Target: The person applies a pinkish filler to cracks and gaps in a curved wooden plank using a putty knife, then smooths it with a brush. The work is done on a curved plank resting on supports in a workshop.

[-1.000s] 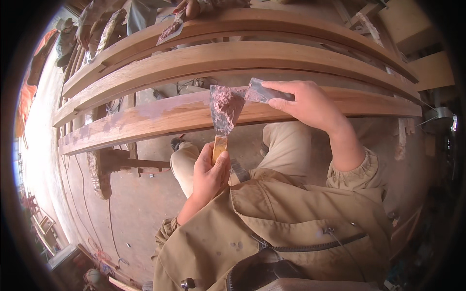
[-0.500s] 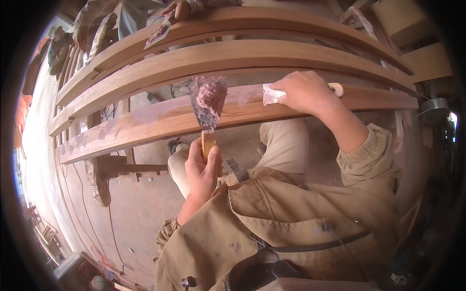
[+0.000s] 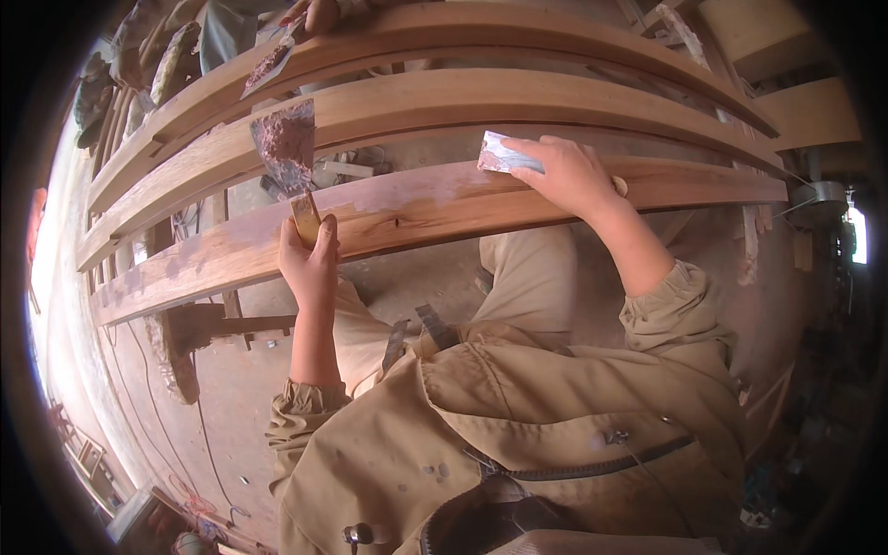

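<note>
My left hand (image 3: pixel 310 264) grips the wooden handle of a wide putty knife (image 3: pixel 287 148) held upright, its blade coated with reddish-brown filler. My right hand (image 3: pixel 569 171) presses a smaller metal scraper (image 3: pixel 504 155) flat onto the nearest long wooden plank (image 3: pixel 407 217), where a pale smear of filler spreads across the surface. The plank has a dark crack near its middle.
Two more long planks (image 3: pixel 416 97) lie parallel beyond the near one. Another person's hand (image 3: pixel 319 14) with a filler-covered scraper (image 3: pixel 268 65) works at the far plank. A wooden trestle (image 3: pixel 203 324) supports the planks on a dusty floor. Clutter and a metal can (image 3: pixel 819 199) sit at right.
My right hand has slid the scraper left along the plank, spreading filler. My left hand has lifted the loaded putty knife up and to the left, away from the plank.
</note>
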